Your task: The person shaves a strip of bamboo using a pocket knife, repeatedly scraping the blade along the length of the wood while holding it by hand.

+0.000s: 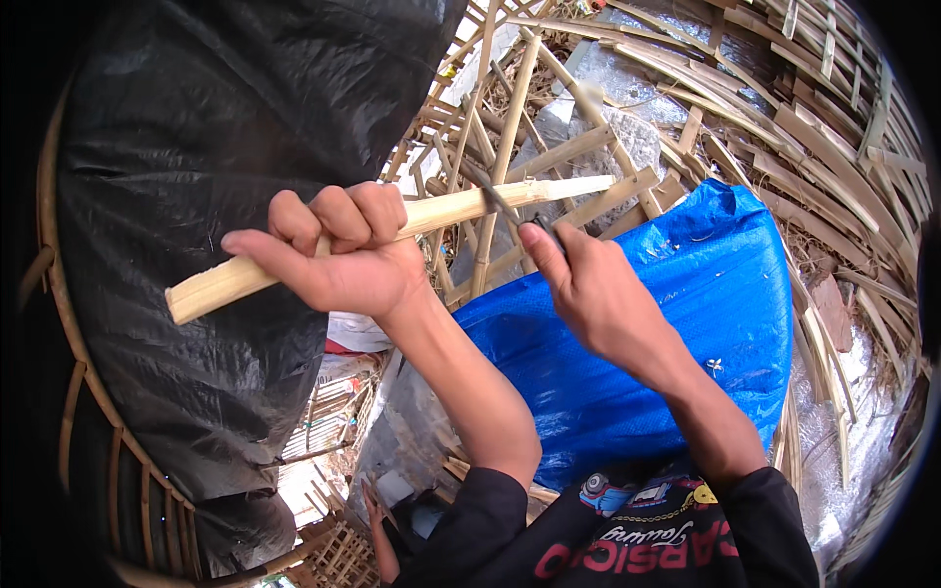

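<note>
My left hand (343, 250) is wrapped round a pale strip of split bamboo (446, 212), which slants up from left to right and narrows at its far right end. In my right hand (603, 294) is a dark-bladed knife (498, 199), its handle mostly hidden by my fingers. The blade lies across the bamboo strip near its middle and touches it. To the right of the blade the strip's surface looks cut and thinned. A blue plastic sheet (637, 333) covers my lap beneath my right forearm.
A black plastic sheet (216, 147) fills the left side. Crossed bamboo poles (515, 127) form a frame ahead. Many loose bamboo strips (833, 176) lie heaped along the right. Part of another person's arm (380, 534) shows at the lower left.
</note>
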{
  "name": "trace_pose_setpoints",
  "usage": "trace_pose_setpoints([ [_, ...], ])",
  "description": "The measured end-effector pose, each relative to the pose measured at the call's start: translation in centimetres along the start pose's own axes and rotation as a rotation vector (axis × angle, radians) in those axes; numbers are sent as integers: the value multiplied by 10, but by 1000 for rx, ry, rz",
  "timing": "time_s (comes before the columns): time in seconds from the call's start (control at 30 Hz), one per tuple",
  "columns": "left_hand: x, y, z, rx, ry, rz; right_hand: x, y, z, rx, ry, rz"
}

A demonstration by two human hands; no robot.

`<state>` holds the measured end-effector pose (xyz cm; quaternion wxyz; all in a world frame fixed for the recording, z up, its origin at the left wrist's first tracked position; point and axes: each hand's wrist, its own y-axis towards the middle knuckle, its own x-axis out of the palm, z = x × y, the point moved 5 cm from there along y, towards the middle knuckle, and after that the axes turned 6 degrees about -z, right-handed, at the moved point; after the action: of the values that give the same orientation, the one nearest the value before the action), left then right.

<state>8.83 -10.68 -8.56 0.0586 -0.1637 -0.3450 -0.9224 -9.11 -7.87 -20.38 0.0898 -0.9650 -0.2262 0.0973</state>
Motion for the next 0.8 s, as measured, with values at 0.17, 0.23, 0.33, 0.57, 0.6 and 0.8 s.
trace_pose_setpoints([
  [0.17,-6,-8,6,20,-18,-241,-4,-2,6,-81,-64,63],
  [0.23,-11,-10,5,22,-65,-312,-3,-3,5,-79,-106,69],
  [0.33,-11,-9,11,15,-39,-441,-3,-6,-7,-73,-151,55],
  [0.57,1,-15,12,50,17,-470,-3,-7,4,7,-96,72],
  [0.6,4,-13,11,46,40,-528,-9,-2,19,64,-115,85],
  [0.8,3,-24,14,40,-89,-429,1,-18,0,-24,17,-42],
])
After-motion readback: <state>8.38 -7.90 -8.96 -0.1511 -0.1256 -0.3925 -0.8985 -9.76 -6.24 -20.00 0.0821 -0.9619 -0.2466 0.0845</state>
